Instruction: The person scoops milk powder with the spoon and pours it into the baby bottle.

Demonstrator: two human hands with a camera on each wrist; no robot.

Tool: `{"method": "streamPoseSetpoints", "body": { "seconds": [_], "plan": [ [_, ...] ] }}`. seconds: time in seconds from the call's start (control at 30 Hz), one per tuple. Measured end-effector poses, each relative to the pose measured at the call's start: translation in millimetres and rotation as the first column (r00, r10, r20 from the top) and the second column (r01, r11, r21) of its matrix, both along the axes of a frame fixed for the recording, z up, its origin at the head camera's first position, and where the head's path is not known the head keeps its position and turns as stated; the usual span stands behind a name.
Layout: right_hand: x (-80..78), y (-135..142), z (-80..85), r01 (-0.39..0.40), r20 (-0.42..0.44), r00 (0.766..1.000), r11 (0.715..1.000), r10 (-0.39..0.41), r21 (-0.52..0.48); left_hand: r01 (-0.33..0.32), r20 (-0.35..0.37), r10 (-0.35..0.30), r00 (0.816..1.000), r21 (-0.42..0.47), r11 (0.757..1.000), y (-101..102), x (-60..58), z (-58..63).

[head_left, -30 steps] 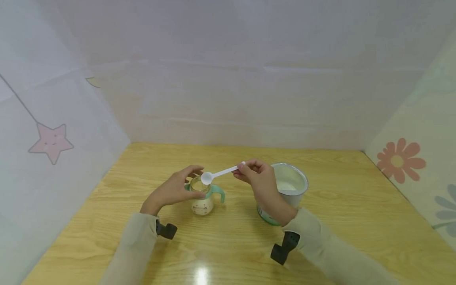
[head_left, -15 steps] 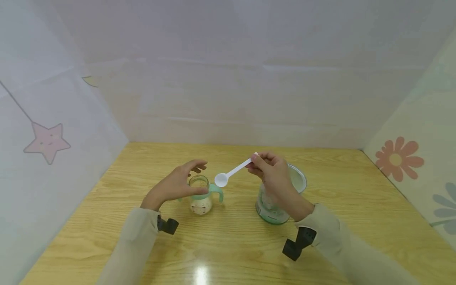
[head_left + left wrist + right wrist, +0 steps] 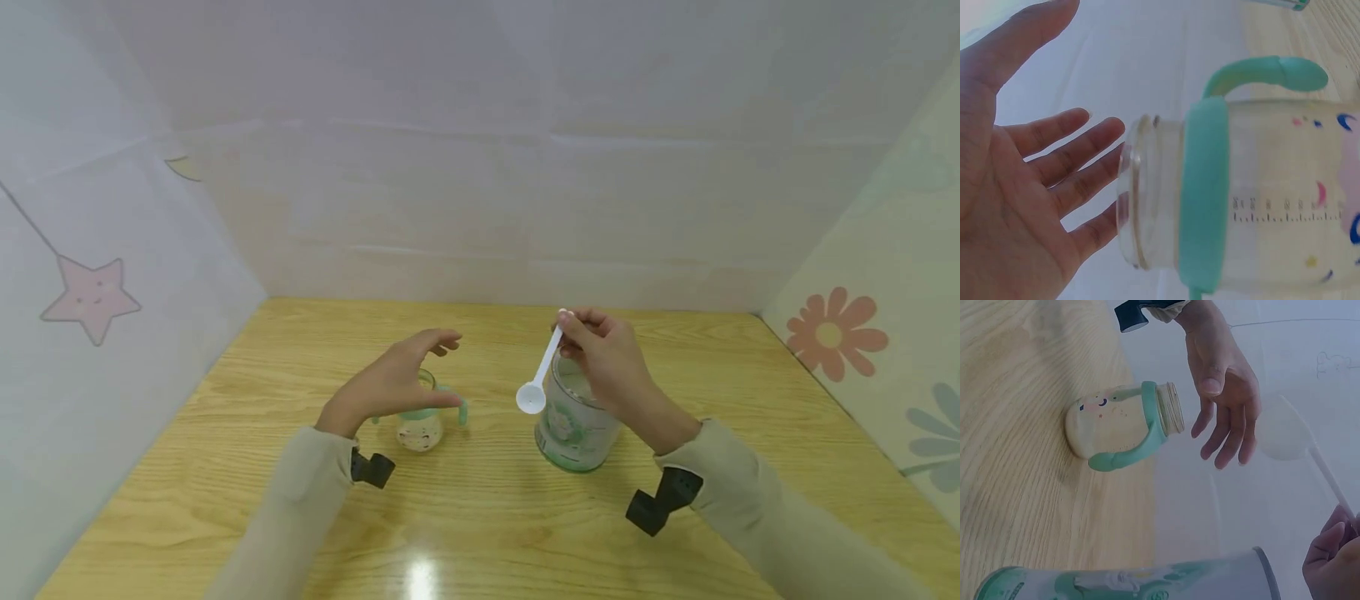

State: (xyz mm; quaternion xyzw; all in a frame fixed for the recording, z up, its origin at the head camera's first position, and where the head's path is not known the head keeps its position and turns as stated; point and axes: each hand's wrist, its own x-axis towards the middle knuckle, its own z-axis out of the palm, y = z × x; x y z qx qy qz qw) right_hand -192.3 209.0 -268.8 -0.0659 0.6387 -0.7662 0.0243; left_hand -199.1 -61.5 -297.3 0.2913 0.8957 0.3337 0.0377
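Note:
A clear baby bottle [image 3: 420, 434] with a mint-green two-handled collar stands uncapped on the table; pale contents show low inside. My left hand [image 3: 405, 377] hovers at its neck, fingers spread and holding nothing; in the left wrist view the bottle's bare rim [image 3: 1132, 194] is in front of the fingers. With thumb and fingers my right hand [image 3: 615, 360] pinches the handle end of a white measuring scoop [image 3: 532, 398], its bowl hanging down. Just beyond the scoop stands an open milk powder can [image 3: 573, 435] with green and white print, its mouth partly hidden behind the right hand.
The wooden table [image 3: 480, 517] runs back to a pale sheet wall [image 3: 480, 208]. Side sheets carry a pink star [image 3: 92, 296] and a red flower [image 3: 836, 333]. Each wrist wears a black camera mount [image 3: 663, 502].
My right hand has carried the scoop right, from over the bottle's mouth to beside the can, its bowl now lower. My left hand has come off the bottle and shifted slightly up and right.

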Motion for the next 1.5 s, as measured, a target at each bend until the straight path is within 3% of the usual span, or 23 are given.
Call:
{"method": "streamPoseSetpoints", "body": {
  "seconds": [0.17, 0.37, 0.57, 0.7, 0.93, 1.23, 1.5],
  "plan": [
    [-1.3, 12.2, 2.6, -0.008, -0.029, 1.0, 0.997, 0.01, 0.073, 0.044, -0.029, -0.044, 0.999, -0.009, 0.999, 11.7, -2.1, 3.0],
    [-6.3, 24.6, 5.4, -0.012, -0.08, 0.996, 0.985, 0.026, 0.173, 0.075, 0.0, -0.075, 0.997, -0.003, 0.997, 28.6, -2.9, 2.6],
    [-11.7, 35.7, 10.5, 0.051, -0.139, 0.99, 0.917, 0.005, 0.396, 0.113, 0.0, -0.113, 0.994, 0.014, 0.993, 47.8, -2.2, 0.8],
    [-14.0, 40.8, 13.3, 0.073, -0.192, 0.981, 0.896, 0.014, 0.439, 0.131, 0.032, -0.132, 0.991, 0.031, 0.991, 59.4, -2.7, -2.8],
    [-16.0, 44.3, 14.6, 0.115, -0.302, 0.953, 0.884, 0.031, 0.454, 0.138, 0.097, -0.144, 0.985, 0.074, 0.988, 75.8, -5.3, -16.7],
    [-14.6, 46.8, 7.7, 0.175, -0.417, 0.902, 0.794, 0.108, 0.583, 0.122, 0.11, -0.135, 0.985, 0.113, 0.986, 91.9, -5.2, -32.5],
    [-14.3, 48.8, -2.6, 0.193, -0.479, 0.859, 0.751, 0.182, 0.632, 0.136, 0.085, -0.148, 0.985, 0.139, 0.981, 104.0, -7.8, -43.8]
  ]
}}
